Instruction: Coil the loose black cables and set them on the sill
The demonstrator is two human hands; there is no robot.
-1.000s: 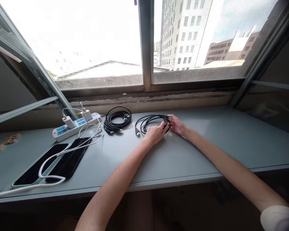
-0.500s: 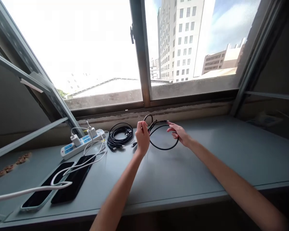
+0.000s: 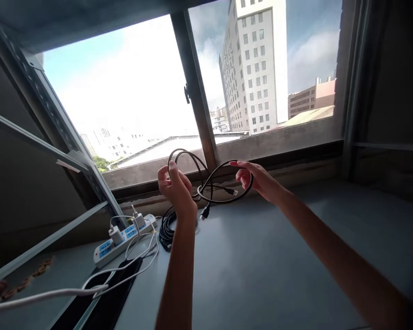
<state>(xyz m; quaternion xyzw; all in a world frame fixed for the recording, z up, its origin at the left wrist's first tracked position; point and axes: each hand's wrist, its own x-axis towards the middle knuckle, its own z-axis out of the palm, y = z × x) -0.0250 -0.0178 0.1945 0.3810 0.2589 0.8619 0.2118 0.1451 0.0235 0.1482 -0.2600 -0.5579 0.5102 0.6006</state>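
A black cable point(image 3: 223, 202), looped loosely, is stretched between my two hands above the table in front of the window. My left hand point(image 3: 177, 189) pinches its loops between thumb and fingers. On the other side, my right hand point(image 3: 259, 179) has its fingers curled around the right end of a wide loop. Both cable ends hang free between the hands: one plug point(image 3: 231, 191) points right, and another plug point(image 3: 205, 211) points down, each with a metal tip. Behind my left forearm lies a second coiled black cable point(image 3: 165, 231) on the table, partly hidden.
A white power strip point(image 3: 101, 257) with two plugged-in chargers point(image 3: 115, 234) stands at the left. White charging cords point(image 3: 151, 261) run over two dark phones point(image 3: 119, 298) near the front left. A metal shelf post point(image 3: 99, 178) rises beside the window.
Both hands have lifted the black cable higher, and its loops have spread wider between them. My left hand has moved left, now covering part of the coil. The camera view has tilted up.
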